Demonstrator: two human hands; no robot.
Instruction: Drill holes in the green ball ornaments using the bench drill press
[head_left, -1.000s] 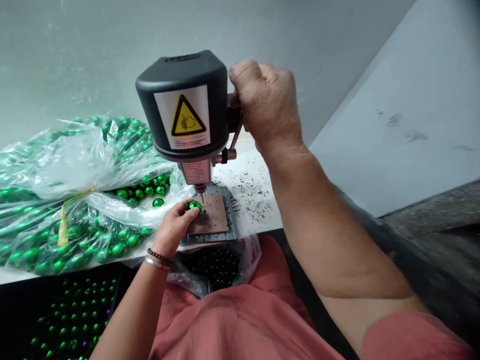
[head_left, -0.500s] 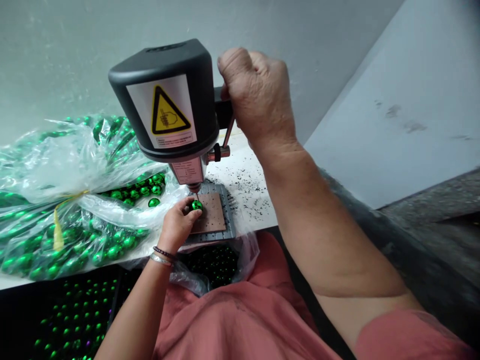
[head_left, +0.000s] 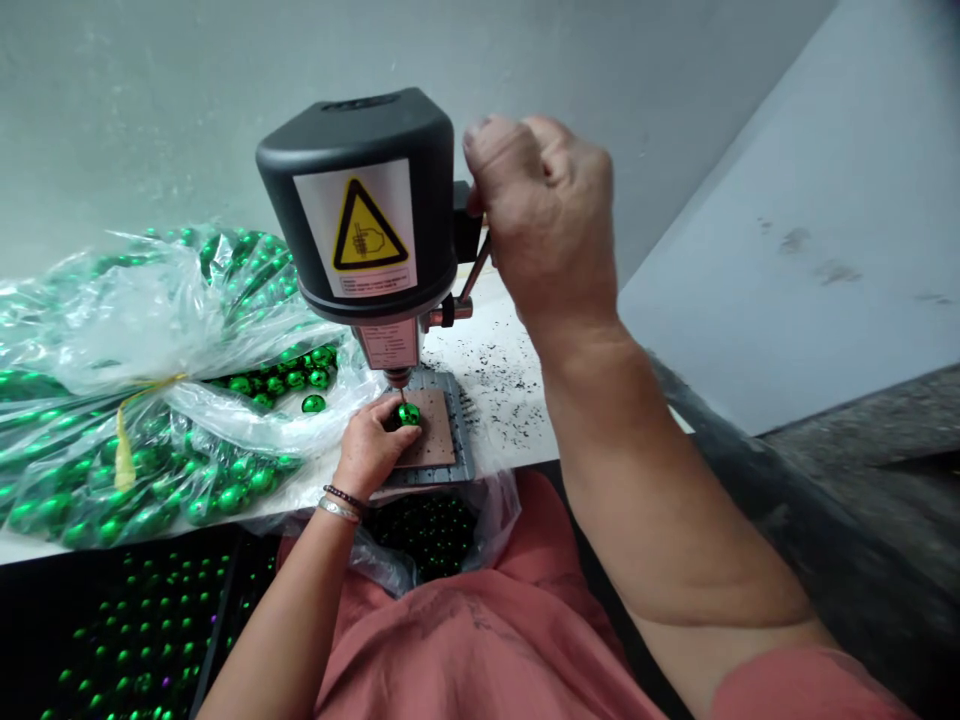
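Note:
A shiny green ball (head_left: 409, 414) is pinched between the thumb and fingers of my left hand (head_left: 369, 446), over a brown board (head_left: 431, 435) on the grey base (head_left: 461, 455) of a small drill press. Just above the ball is the thin drill bit (head_left: 403, 394); I cannot tell whether it touches. The press's black motor housing (head_left: 431, 165) bears a yellow warning triangle. To its right, my right hand (head_left: 551, 215) is closed in a fist round the press's lever (head_left: 475, 272), whose grip end the fingers hide.
Clear plastic bags (head_left: 135, 330) full of green balls lie at the left of the white table (head_left: 491, 345). One loose ball (head_left: 313, 403) rests beside them. Dark shavings scatter right of the base. Below the table edge, an open bag (head_left: 491, 510) and a black tray (head_left: 45, 600) hold more balls.
The whole view has shifted slightly, so the press and both hands appear further right. Both hands keep their grips, the left on the ball and the right on the lever.

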